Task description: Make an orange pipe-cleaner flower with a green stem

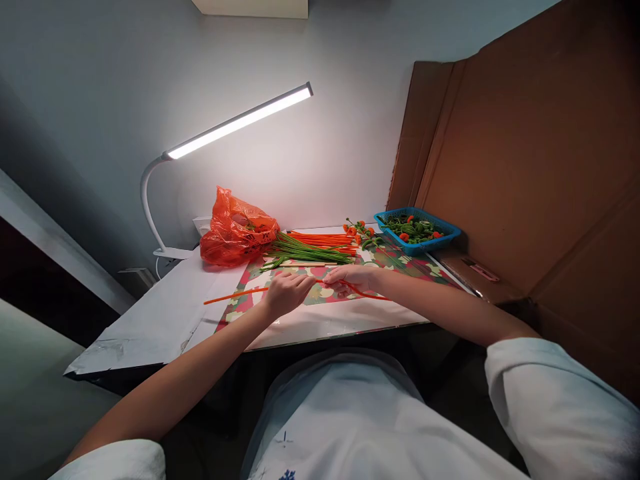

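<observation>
My left hand [287, 292] is closed around a long orange pipe cleaner [235, 296] whose free end sticks out to the left over the table. My right hand [353, 277] pinches the same orange pipe cleaner close by, and another stretch of it runs out to the right past my wrist. Both hands hover over a flower-patterned mat [325, 293] on the table. Behind them lie a bundle of green pipe cleaners [310, 252] and a bundle of orange ones [323, 238].
An orange plastic bag [237, 230] sits at the back left beside a white desk lamp [225, 130]. A blue basket [417, 230] of green and orange pieces stands at the back right. Small orange flowers on stems [361, 231] lie next to it. Brown cardboard [525, 167] walls the right side.
</observation>
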Tool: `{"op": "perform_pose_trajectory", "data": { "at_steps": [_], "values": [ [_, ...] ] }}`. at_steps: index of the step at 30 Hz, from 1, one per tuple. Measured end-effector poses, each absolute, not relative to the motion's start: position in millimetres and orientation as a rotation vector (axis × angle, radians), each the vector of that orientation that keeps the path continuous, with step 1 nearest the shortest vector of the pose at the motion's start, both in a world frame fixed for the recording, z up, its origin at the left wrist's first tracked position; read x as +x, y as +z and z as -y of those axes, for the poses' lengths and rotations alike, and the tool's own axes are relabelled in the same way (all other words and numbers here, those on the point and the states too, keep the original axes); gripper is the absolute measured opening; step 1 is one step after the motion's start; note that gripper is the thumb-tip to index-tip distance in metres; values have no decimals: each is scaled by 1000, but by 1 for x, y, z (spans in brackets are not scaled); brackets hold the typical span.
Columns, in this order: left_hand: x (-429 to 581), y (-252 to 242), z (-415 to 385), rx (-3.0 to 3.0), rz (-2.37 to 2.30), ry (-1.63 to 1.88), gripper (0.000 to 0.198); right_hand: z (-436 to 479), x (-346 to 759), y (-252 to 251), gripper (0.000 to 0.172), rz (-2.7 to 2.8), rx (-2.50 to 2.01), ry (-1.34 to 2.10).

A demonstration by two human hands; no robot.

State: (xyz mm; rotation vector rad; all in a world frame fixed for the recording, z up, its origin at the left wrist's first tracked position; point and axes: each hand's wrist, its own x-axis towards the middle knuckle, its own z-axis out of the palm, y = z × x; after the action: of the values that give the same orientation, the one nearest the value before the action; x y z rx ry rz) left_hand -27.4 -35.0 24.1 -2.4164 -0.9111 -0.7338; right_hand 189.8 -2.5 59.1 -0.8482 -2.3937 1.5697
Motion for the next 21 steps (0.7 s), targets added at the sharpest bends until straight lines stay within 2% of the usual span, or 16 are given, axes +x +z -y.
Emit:
{"op": "perform_pose_trajectory", "data": {
  "at_steps": [8, 12, 16, 21],
  "values": [
    [-24, 28, 42, -2551, 1074, -720, 28, 12, 191, 72, 19, 2602, -872, 800],
    [-19, 29, 37, -2594, 1174, -651, 28, 11, 194, 81, 18, 2719, -899, 469],
    [-21, 21, 29, -2631, 1250, -526, 26, 1, 214, 80, 19, 2779, -1030, 266],
    [-54, 12, 24, -2659, 1353, -416, 29, -22, 263, 66, 15, 2750, -1190, 205]
  ]
}}
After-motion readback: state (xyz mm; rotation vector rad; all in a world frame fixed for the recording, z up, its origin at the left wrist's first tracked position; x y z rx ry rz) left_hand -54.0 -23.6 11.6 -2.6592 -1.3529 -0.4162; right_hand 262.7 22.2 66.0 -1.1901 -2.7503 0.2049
